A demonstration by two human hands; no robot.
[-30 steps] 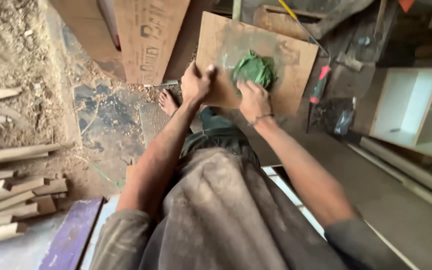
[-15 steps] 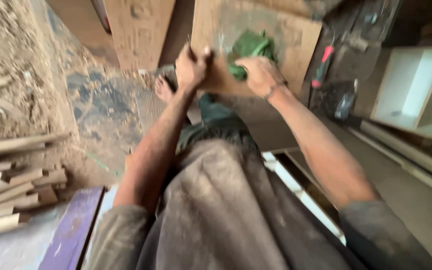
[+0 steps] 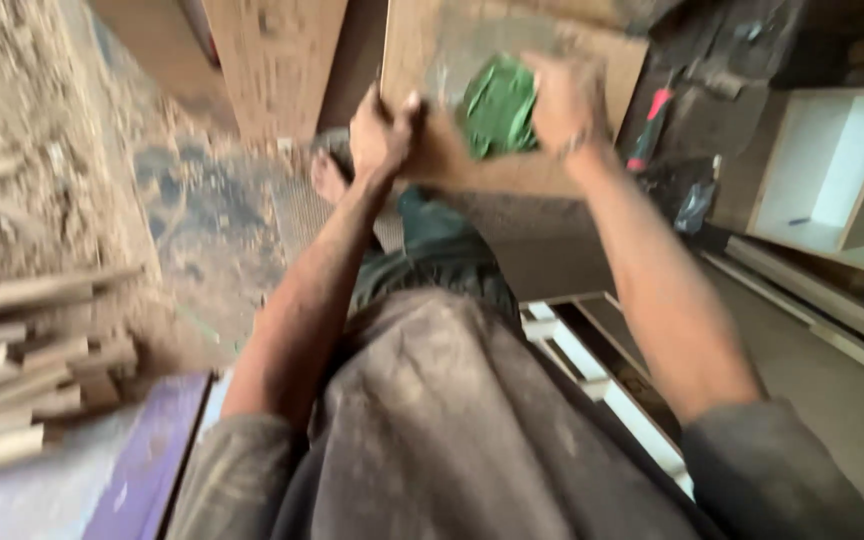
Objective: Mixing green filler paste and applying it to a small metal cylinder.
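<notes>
Up front, the left hand point(image 3: 380, 135) grips the left edge of a brown board point(image 3: 552, 170), while the right hand point(image 3: 564, 100) presses a green cloth point(image 3: 497, 105) against its face, fingers seemingly closed on it, though blur hides them. A white cabinet point(image 3: 832, 170) stands near the board's right edge.

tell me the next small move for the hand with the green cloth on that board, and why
Probably draw the right hand and green cloth back down across the brown board. The cloth sits near the board's upper part, the lower face lies uncovered below it, and the left hand grips the board's left edge, steadying it.
</notes>
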